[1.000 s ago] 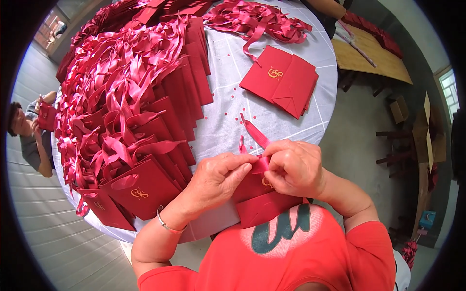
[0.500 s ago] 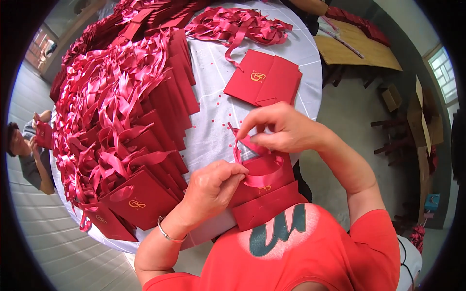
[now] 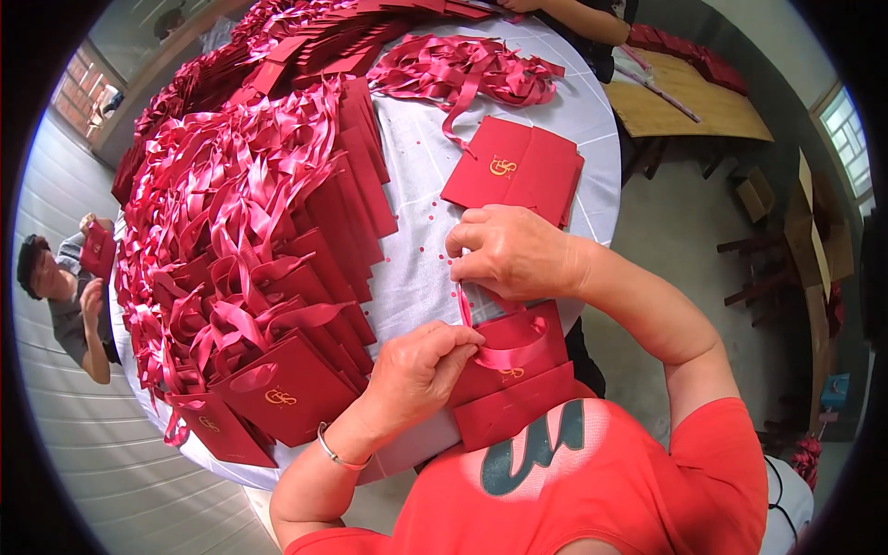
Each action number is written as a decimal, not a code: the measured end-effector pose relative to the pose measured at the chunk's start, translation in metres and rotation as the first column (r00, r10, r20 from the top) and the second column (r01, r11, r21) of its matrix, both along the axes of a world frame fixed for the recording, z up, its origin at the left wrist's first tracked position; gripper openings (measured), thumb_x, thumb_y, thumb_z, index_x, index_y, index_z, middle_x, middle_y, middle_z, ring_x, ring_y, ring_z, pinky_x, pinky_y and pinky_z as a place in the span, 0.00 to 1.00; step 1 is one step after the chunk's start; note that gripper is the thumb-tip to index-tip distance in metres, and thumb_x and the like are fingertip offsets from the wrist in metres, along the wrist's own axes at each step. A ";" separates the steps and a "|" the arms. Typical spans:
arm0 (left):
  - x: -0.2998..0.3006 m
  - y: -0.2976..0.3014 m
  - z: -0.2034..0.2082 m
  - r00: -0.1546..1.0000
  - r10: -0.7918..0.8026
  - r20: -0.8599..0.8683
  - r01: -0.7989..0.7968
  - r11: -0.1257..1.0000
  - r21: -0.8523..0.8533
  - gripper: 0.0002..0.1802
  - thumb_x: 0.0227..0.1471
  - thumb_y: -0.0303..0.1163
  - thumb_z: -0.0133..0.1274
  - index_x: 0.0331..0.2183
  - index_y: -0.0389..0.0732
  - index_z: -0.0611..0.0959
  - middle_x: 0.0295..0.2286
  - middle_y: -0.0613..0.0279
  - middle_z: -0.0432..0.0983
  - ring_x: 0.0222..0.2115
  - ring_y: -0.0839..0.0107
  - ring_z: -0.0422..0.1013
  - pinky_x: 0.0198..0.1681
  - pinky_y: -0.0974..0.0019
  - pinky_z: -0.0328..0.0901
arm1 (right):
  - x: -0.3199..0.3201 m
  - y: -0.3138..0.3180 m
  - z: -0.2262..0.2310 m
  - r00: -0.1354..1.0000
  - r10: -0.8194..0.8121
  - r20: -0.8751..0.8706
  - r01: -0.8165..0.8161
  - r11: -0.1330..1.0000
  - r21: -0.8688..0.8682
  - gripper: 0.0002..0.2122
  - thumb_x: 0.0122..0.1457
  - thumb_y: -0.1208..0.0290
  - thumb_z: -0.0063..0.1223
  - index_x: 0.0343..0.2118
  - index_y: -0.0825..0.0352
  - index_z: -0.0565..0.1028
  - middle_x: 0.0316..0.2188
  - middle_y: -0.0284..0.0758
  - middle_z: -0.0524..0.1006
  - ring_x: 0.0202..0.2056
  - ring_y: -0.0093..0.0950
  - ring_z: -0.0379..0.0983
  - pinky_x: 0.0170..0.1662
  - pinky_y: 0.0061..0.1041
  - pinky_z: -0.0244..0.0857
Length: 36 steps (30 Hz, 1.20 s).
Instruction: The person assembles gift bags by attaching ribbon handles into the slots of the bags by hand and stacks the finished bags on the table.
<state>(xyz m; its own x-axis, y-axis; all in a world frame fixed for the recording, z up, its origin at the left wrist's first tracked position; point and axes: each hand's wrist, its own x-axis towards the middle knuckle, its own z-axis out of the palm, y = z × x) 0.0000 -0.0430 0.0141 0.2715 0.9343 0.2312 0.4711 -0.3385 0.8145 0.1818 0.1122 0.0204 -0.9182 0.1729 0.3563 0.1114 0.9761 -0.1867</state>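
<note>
A flat red paper gift bag point(image 3: 518, 407) with a gold emblem lies at the table's near edge, against my body. Its pink satin ribbon point(image 3: 523, 357) loops over the front. My left hand point(image 3: 421, 367), with a silver bangle on the wrist, pinches the ribbon at the loop's left side. Just beyond, my right hand point(image 3: 518, 254) has its fingers closed on a ribbon strand point(image 3: 464, 305) that runs up from the left fingertips. The right fingertips are partly hidden. Farther off lies a stack of flat red bags point(image 3: 513, 166).
Rows of red bags with ribbon handles point(image 3: 291, 393) fill the left of the round table point(image 3: 407, 129). Loose ribbons point(image 3: 467, 69) are heaped at the back. A person point(image 3: 69, 296) at left holds a small bag; another's arm point(image 3: 587, 20) shows at the far side.
My right fingers, spread around the ribbon before, have closed together, and the strand between my hands looks straighter. The view has shifted slightly. The person at left has moved their hands apart.
</note>
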 end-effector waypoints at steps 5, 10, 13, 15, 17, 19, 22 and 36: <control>0.000 0.001 -0.003 1.000 -0.010 0.024 0.010 1.000 0.002 0.06 0.53 0.19 0.57 0.35 0.36 0.84 0.27 0.57 0.79 0.27 0.66 0.77 0.30 0.67 0.70 | 0.001 0.000 -0.003 0.993 0.115 0.010 -0.116 0.987 0.114 0.06 0.47 0.69 0.57 0.28 0.63 0.80 0.34 0.32 0.76 0.37 0.30 0.74 0.41 0.32 0.69; 0.001 0.001 -0.003 0.999 -0.011 0.031 0.011 1.000 0.006 0.06 0.53 0.19 0.57 0.35 0.36 0.84 0.27 0.57 0.80 0.27 0.66 0.77 0.31 0.67 0.70 | 0.000 0.003 0.001 0.995 0.082 0.058 -0.092 0.973 0.212 0.09 0.47 0.69 0.55 0.31 0.64 0.79 0.35 0.32 0.76 0.37 0.29 0.74 0.42 0.30 0.68; 0.002 0.001 0.000 0.999 -0.026 0.037 0.027 1.000 -0.015 0.06 0.53 0.19 0.57 0.35 0.36 0.84 0.28 0.57 0.80 0.28 0.66 0.77 0.31 0.67 0.70 | 0.001 0.015 -0.006 0.999 -0.040 0.026 0.032 0.966 0.258 0.10 0.47 0.69 0.54 0.34 0.64 0.79 0.35 0.33 0.77 0.36 0.29 0.74 0.41 0.30 0.67; 0.002 0.000 -0.004 0.999 -0.022 0.038 0.022 1.000 -0.008 0.06 0.53 0.19 0.57 0.35 0.36 0.84 0.28 0.57 0.80 0.28 0.66 0.78 0.32 0.67 0.70 | 0.003 0.014 -0.007 0.999 -0.050 0.009 0.046 0.961 0.273 0.10 0.48 0.70 0.55 0.34 0.64 0.79 0.35 0.33 0.77 0.36 0.29 0.74 0.41 0.30 0.67; 0.002 0.001 -0.005 0.999 -0.015 0.028 0.016 1.000 -0.020 0.06 0.53 0.19 0.57 0.35 0.36 0.84 0.28 0.57 0.80 0.29 0.66 0.78 0.32 0.67 0.70 | 0.006 0.014 -0.009 0.999 -0.054 -0.008 0.054 0.957 0.286 0.10 0.49 0.70 0.55 0.34 0.64 0.79 0.35 0.33 0.77 0.36 0.29 0.74 0.41 0.30 0.67; 0.002 0.002 -0.004 1.000 -0.010 0.016 0.010 1.000 -0.029 0.06 0.53 0.19 0.57 0.36 0.36 0.83 0.28 0.57 0.80 0.29 0.66 0.78 0.32 0.67 0.70 | 0.010 0.014 -0.013 0.992 -0.122 0.029 0.115 0.979 0.166 0.09 0.51 0.71 0.55 0.36 0.63 0.80 0.38 0.34 0.77 0.37 0.30 0.74 0.41 0.30 0.69; 0.001 0.003 0.000 0.999 -0.031 0.019 0.031 0.999 -0.018 0.06 0.53 0.20 0.57 0.36 0.36 0.84 0.28 0.57 0.80 0.29 0.65 0.78 0.32 0.67 0.70 | 0.013 0.013 -0.019 0.989 -0.115 -0.099 0.127 0.983 0.131 0.09 0.53 0.71 0.56 0.38 0.61 0.80 0.40 0.35 0.77 0.39 0.31 0.74 0.41 0.32 0.69; -0.001 0.015 0.029 0.982 -0.159 -0.105 0.125 0.954 -0.273 0.05 0.57 0.21 0.54 0.37 0.36 0.83 0.27 0.63 0.80 0.28 0.79 0.73 0.33 0.72 0.69 | 0.016 0.011 -0.026 0.982 -0.038 -0.186 0.055 0.995 0.086 0.04 0.50 0.69 0.57 0.27 0.61 0.80 0.35 0.31 0.80 0.35 0.32 0.77 0.39 0.31 0.72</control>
<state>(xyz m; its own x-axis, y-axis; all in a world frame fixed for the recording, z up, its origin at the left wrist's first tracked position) -0.0007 -0.0282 0.0431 0.4163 0.9070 -0.0629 0.5372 -0.1895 0.8219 0.1980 0.1228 -0.0056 -0.8270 0.1737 0.5348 0.1292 0.9843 -0.1200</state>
